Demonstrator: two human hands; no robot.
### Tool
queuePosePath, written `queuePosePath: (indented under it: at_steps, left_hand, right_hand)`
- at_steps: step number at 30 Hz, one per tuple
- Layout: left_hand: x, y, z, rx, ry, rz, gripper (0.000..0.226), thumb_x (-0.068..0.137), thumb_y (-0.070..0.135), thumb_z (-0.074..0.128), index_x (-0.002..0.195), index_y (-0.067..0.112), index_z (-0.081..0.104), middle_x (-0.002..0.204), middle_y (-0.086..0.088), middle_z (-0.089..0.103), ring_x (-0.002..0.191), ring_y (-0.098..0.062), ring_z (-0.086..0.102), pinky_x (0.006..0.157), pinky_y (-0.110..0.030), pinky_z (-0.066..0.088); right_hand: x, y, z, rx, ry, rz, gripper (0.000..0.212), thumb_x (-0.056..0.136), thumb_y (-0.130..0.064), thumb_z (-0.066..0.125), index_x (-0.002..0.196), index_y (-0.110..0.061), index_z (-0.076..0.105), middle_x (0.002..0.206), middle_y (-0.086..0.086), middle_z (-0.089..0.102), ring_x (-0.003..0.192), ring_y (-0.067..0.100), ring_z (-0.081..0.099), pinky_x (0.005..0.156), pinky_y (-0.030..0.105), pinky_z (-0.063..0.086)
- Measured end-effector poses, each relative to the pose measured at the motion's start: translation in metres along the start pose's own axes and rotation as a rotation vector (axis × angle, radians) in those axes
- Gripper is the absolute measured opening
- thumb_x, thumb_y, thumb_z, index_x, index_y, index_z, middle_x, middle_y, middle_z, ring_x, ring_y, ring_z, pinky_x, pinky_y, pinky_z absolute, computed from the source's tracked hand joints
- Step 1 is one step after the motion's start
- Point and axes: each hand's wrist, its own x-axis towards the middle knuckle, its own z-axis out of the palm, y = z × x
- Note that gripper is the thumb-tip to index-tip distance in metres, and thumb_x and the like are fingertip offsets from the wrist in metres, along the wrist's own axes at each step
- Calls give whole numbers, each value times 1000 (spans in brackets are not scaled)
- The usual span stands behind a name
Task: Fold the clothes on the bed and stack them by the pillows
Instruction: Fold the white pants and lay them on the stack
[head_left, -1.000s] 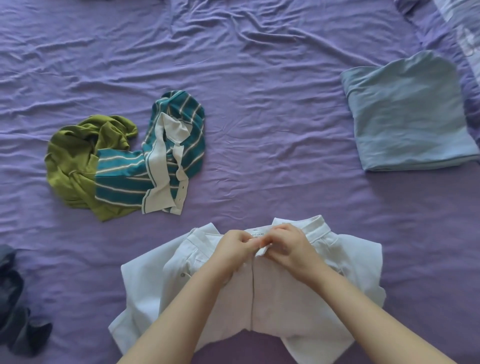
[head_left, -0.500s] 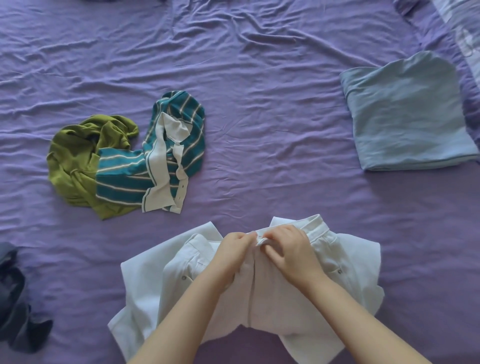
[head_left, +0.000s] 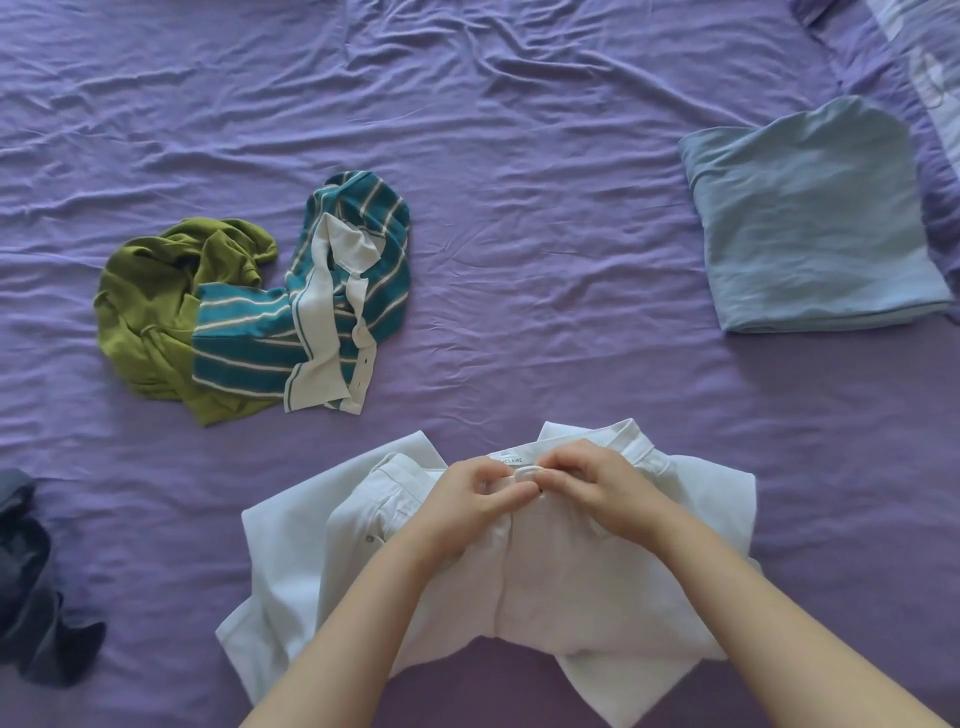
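The white garment (head_left: 561, 582) lies spread on the purple bed (head_left: 519, 156) at the 6 o'clock edge of the view, waistband turned toward 12 o'clock — placed close to the person, it seems, so both hands can work at its top edge before any fold is made. The left hand (head_left: 470, 501) and the right hand (head_left: 597, 491) meet at the middle of that waistband, fingers curled and pinching the cloth on either side of the front opening; the judgement is that they are fastening or lining up the closure so the piece folds flat, though the fastener itself is too small to make out. The garment sits directly under both hands and runs back beneath the forearms. At 2 o'clock a folded blue garment (head_left: 815, 223) rests near the patterned pillow (head_left: 930, 57), likely the start of the stack. At 10 o'clock an olive garment (head_left: 150, 291) and a teal striped shirt (head_left: 343, 280) lie crumpled and touching, not yet folded, and a dark garment (head_left: 31, 587) sits bunched at 8 o'clock, well apart from the hands
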Motion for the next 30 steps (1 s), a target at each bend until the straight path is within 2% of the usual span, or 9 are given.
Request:
queuePosePath:
  at_steps: [8,11,14,16,19,21,23,26,30]
  left_hand:
    - [-2,6,2,-139,-58,-65,40,78,19,73,59,22,38,59,11,26,52,-6,26,44,-16,21]
    - [-3,12,-4,-224,-97,-111,23,72,19,69,66,13,48,65,2,31,57,-10,30,48,-19,23]
    - [-5,15,-15,-225,-255,-156,10,73,26,68,66,21,63,70,1,46,64,-11,43,57,-23,33]
    - [-4,15,-23,10,-265,-130,16,78,39,67,67,26,68,73,5,52,68,-11,48,63,-25,38]
    - [6,5,-38,722,51,3,22,84,50,61,89,32,72,100,6,63,101,-15,53,90,-34,41]
    - [8,-5,-50,951,273,-27,35,84,50,60,113,32,64,123,4,54,123,-19,40,102,-34,31]
    - [7,-15,-59,964,371,-215,55,83,49,61,132,26,48,135,-2,45,130,-25,33,105,-37,29]
    - [6,-19,-66,726,383,-482,74,80,47,65,137,13,32,135,-11,44,125,-33,40,96,-41,40]
    - [3,-2,-80,445,434,-563,52,76,38,71,106,6,43,115,-12,54,85,-23,54,60,-33,44]
  right_hand:
    - [3,0,-2,180,28,46,2,87,-8,62,87,-9,60,85,3,64,82,13,60,77,27,48]
    - [3,0,-2,161,25,0,9,87,-11,62,84,-12,54,82,-4,57,78,11,55,74,24,45]
    - [3,3,-1,-27,105,-74,19,85,-22,66,83,-14,49,82,-5,55,82,15,54,77,25,43]
    - [3,11,-4,-309,155,-127,23,81,-32,70,88,-19,52,85,-10,56,88,14,51,83,26,38]
    - [1,31,-9,-686,142,-63,42,82,-40,66,115,-17,58,114,-5,60,123,19,43,106,34,23]
    - [-4,43,-12,-687,264,24,51,83,-39,66,125,-13,55,130,3,54,133,22,36,109,38,22]
    - [-9,48,-14,-615,393,158,56,85,-37,64,132,-11,48,140,8,45,135,26,33,107,37,26]
    - [-10,50,-11,-454,438,381,73,83,-42,64,142,-13,32,141,11,43,128,31,37,100,39,33]
    - [-12,38,-21,-155,447,539,87,77,-36,72,145,-10,25,140,12,46,128,30,41,93,38,40]
